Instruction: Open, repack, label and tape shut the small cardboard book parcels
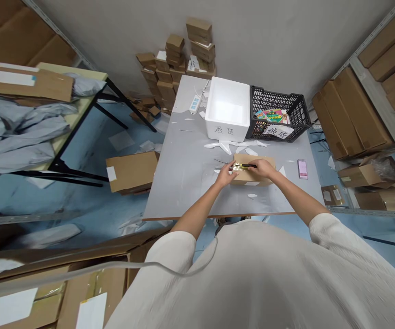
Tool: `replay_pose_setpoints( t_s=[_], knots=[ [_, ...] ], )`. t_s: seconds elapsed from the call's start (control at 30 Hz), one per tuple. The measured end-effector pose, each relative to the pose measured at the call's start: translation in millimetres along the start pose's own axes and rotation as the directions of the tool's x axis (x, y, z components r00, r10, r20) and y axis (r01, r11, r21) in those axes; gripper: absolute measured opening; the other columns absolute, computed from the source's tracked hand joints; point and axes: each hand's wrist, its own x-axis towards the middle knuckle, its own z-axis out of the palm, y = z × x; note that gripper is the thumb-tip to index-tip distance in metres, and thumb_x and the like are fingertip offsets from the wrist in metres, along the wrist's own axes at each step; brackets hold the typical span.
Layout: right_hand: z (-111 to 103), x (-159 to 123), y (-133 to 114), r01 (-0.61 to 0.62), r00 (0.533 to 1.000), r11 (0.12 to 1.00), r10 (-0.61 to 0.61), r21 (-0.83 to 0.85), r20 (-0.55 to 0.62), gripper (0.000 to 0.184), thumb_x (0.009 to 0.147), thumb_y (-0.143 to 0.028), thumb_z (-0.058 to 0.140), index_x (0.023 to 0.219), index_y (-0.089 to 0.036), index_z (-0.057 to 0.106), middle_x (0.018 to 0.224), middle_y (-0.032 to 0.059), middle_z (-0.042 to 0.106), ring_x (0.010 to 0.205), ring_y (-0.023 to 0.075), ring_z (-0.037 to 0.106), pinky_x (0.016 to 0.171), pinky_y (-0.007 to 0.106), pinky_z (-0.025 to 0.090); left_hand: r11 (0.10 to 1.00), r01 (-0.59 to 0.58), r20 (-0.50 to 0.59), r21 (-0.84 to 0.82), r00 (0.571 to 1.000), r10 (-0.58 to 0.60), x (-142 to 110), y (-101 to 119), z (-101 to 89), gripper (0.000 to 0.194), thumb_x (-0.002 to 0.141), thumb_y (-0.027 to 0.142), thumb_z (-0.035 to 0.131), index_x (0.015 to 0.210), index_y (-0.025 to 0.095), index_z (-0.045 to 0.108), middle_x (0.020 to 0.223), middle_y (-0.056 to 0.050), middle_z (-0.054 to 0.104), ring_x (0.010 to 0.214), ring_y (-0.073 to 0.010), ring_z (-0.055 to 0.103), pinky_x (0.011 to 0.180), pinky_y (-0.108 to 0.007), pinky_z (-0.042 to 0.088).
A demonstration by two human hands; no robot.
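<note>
Right grip (260,167) pinches utility knife (247,165) over cardboard box (255,177); left grip (224,174) at its 9 o'clock, can't tell closure. Foam bin (227,130) 11 o'clock, plastic crate (298,122) 1, paper scraps (250,151) 12.

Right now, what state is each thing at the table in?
Carton: lying flat, shiny tape on top
Right hand: closed on dark-handled tool
Left hand: at carton's left end, grip unclear
White bin: upright, open-topped
Black crate: upright, open-topped, holding printed items
Power strip: lying flat, on or off unclear
Pink item: lying flat
Paper scraps: scattered
</note>
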Motion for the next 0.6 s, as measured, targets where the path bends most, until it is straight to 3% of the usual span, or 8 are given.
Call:
replay_pose_setpoints(
  t_s=[0.23,0.6],
  knots=[
    [-4,0,-4,0.03,0.999,1.0,-0.029,-0.005,0.017,0.04,0.114,-0.043,0.056,0.135,-0.021,0.083,0.127,0.0136,0.085,0.11,0.0301,0.076,0.089,0.032,0.05,1.0,-0.011,0.003,0.016,1.0,0.011,-1,3,0.4,0.081,0.092,0.033,0.079,0.167,0.02,0.055,0.155,-0.018,0.063,0.128,-0.0292,0.071,0.108,-0.044,0.062],
    [-11,6,-12,0.055,0.998,0.989,-0.049,-0.138,0.049,0.035,0.114,-0.039,0.055,0.121,-0.02,0.084,0.116,0.0141,0.084,0.104,0.0283,0.073,0.081,0.032,0.045,0.999,-0.006,0.005,0.041,1.0,0.006,-2,5,-1.3,0.081,0.092,0.035,0.081,0.167,0.023,0.056,0.154,-0.016,0.065,0.126,-0.0299,0.071,0.109,-0.046,0.062]
  ],
)
